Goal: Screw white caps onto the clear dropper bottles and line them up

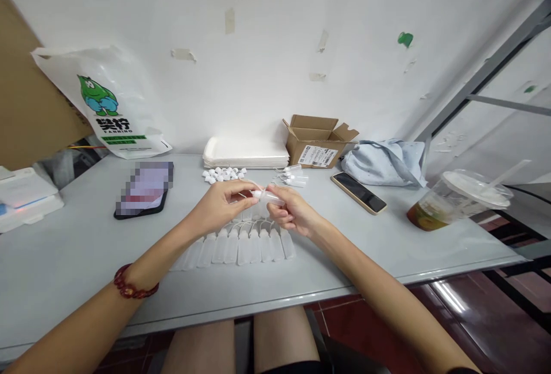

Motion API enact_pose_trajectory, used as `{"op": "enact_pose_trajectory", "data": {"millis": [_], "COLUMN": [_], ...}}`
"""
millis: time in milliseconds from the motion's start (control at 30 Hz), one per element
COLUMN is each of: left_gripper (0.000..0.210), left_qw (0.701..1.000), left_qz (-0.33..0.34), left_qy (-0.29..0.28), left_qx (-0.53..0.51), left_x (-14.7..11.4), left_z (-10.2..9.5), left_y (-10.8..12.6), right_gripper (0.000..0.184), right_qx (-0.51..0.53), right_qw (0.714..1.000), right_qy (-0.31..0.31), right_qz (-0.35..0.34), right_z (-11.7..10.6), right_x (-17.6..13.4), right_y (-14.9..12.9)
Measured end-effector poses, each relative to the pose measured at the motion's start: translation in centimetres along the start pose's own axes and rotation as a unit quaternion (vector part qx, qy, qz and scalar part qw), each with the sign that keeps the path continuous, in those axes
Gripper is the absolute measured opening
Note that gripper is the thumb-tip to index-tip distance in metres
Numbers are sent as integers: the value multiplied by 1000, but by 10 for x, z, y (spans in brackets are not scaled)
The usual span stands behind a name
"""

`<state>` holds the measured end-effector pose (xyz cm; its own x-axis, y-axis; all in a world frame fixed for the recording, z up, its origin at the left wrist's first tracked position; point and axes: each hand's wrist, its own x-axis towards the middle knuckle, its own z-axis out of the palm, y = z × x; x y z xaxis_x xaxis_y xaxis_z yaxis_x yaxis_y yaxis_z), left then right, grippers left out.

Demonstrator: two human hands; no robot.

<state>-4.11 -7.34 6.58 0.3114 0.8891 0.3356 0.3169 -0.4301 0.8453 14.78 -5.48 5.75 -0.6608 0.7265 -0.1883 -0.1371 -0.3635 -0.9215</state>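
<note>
Above the middle of the table, my right hand (pixel 295 211) is closed around a small translucent plastic bottle (pixel 271 198), which lies tilted nearly sideways. My left hand (pixel 220 206) pinches the white cap (pixel 257 194) at the bottle's tip between thumb and fingers. A thin white loop shows by the bottle's neck. Under my hands, a row of similar bottles (pixel 243 248) with thin loops lies side by side on the table. Several loose white caps (pixel 224 175) are piled just beyond my left hand. A few capped bottles (pixel 296 179) lie behind my right hand.
Against the wall stand a stack of white sheets (pixel 245 153) and an open cardboard box (pixel 316 144). Phones lie left (pixel 144 190) and right (pixel 359 193). A drink cup (pixel 451 202) stands near the right edge, by a pale blue cloth bag (pixel 383 162). A white printed bag (pixel 112 104) leans left.
</note>
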Motion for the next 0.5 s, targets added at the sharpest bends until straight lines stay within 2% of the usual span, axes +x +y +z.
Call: {"op": "enact_pose_trajectory", "data": {"millis": [100, 267, 500], "left_gripper": [26, 32, 17], "left_qw": [1000, 998, 999], "left_qz": [-17, -49, 7], "left_qy": [3, 0, 24], "left_qx": [13, 36, -28], "left_x": [0, 0, 0], "left_z": [1, 3, 4], "left_y": [2, 1, -7], "right_gripper": [34, 49, 49], "right_qx": [-1, -3, 9], "right_qw": [1000, 1000, 1000], "right_qy": [-2, -3, -1], "right_qz": [2, 5, 17], "right_z": [1, 2, 0], "right_x": [0, -1, 0], "right_y": [-1, 0, 2]}}
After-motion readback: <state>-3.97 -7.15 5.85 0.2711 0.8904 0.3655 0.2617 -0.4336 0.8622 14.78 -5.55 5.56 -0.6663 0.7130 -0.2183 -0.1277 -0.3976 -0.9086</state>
